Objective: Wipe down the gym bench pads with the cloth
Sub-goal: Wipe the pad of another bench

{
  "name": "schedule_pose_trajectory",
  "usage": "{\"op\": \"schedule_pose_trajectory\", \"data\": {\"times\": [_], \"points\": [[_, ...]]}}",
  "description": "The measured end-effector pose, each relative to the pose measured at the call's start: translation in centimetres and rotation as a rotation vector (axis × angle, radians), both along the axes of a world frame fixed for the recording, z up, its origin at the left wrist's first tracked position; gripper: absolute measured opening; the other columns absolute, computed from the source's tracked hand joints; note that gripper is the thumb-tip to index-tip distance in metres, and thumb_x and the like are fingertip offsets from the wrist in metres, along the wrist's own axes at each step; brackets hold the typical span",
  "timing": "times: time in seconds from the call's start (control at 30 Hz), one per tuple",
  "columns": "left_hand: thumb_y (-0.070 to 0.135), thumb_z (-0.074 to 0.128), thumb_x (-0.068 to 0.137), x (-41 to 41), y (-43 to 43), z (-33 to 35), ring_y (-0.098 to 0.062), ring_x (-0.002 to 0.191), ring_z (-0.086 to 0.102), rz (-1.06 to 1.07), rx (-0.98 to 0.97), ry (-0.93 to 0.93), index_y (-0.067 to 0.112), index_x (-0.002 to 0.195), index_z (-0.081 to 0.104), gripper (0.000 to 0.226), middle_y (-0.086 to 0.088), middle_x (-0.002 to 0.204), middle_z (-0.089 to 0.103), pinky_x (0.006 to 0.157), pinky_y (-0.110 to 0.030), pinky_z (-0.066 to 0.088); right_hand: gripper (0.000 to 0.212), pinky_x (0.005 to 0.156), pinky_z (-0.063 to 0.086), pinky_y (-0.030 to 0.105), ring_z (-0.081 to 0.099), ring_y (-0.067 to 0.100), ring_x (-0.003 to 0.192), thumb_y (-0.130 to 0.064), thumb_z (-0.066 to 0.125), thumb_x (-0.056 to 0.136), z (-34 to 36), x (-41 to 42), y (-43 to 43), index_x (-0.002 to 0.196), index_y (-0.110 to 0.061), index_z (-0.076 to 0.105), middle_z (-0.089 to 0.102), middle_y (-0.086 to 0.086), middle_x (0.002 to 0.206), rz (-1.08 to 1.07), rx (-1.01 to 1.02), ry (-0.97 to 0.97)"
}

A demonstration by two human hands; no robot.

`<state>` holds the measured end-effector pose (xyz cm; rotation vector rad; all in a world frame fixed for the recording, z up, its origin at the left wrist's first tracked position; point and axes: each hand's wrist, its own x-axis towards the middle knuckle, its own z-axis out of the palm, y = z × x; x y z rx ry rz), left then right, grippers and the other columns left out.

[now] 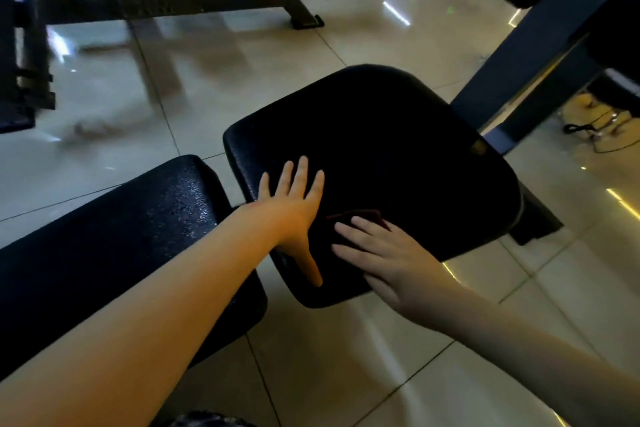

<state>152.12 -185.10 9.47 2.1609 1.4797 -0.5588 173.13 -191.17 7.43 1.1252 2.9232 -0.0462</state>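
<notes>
Two black bench pads fill the middle. The square seat pad [398,149] lies ahead of me and the long back pad [114,239] runs off to the lower left, with a gap between them. My left hand [294,208] rests flat on the seat pad's near left part, fingers spread, holding nothing. My right hand [377,253] lies flat just right of it, pressing a small dark reddish cloth [360,217] onto the pad. Only the cloth's far edge shows beyond my fingertips.
Glossy beige floor tiles [225,87] surround the bench. A dark metal machine frame [173,0] stands at the top left. A blue-grey steel upright [540,55] slants down at the right, with black cables [588,128] on the floor beside it.
</notes>
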Motion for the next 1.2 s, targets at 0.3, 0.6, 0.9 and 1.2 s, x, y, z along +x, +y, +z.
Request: {"op": "schedule_pose_trajectory", "data": {"times": [0.3, 0.6, 0.9, 1.2], "points": [[0.073, 0.082, 0.044, 0.3, 0.9, -0.6, -0.033, 0.129, -0.049, 0.008, -0.077, 0.044, 0.023, 0.137, -0.046, 0.166, -0.007, 0.14, -0.056, 0.107, -0.063, -0.021, 0.043, 0.117, 0.02, 0.046, 0.026, 0.028, 0.142, -0.014, 0.043, 0.097, 0.4, 9.8, 8.1, 0.14, -0.016, 0.047, 0.036, 0.008, 0.151, -1.136, 0.125, 0.282], [0.066, 0.083, 0.053, 0.6, 0.8, -0.9, -0.031, 0.131, -0.047, 0.078, -0.034, 0.05, 0.023, 0.139, -0.044, 0.16, -0.005, 0.141, -0.055, 0.11, -0.064, -0.018, 0.044, 0.108, 0.037, 0.048, 0.042, 0.028, 0.134, -0.019, 0.036, 0.094, -2.5, -6.7, 3.6, 0.134, -0.015, 0.053, 0.049, 0.008, 0.141, -0.621, 0.133, 0.208], [0.069, 0.084, 0.044, 0.4, 0.5, -0.4, -0.032, 0.13, -0.048, 0.109, -0.082, -0.015, 0.025, 0.135, -0.047, 0.165, -0.001, 0.14, -0.056, 0.104, -0.066, -0.02, 0.048, 0.116, 0.024, 0.043, 0.025, 0.029, 0.142, -0.008, 0.04, 0.096, 1.4, 5.9, 13.7, 0.144, -0.012, 0.04, 0.031, 0.011, 0.154, -0.76, 0.005, 0.177], [0.075, 0.081, 0.04, 0.0, 0.5, -0.8, -0.031, 0.126, -0.051, 0.096, -0.067, -0.035, 0.028, 0.136, -0.046, 0.166, 0.0, 0.139, -0.057, 0.1, -0.064, -0.024, 0.042, 0.109, 0.031, 0.048, 0.037, 0.029, 0.129, -0.006, 0.04, 0.09, 0.2, -2.7, 17.7, 0.13, -0.012, 0.052, 0.047, 0.011, 0.135, -1.059, 0.123, 0.226]]}}
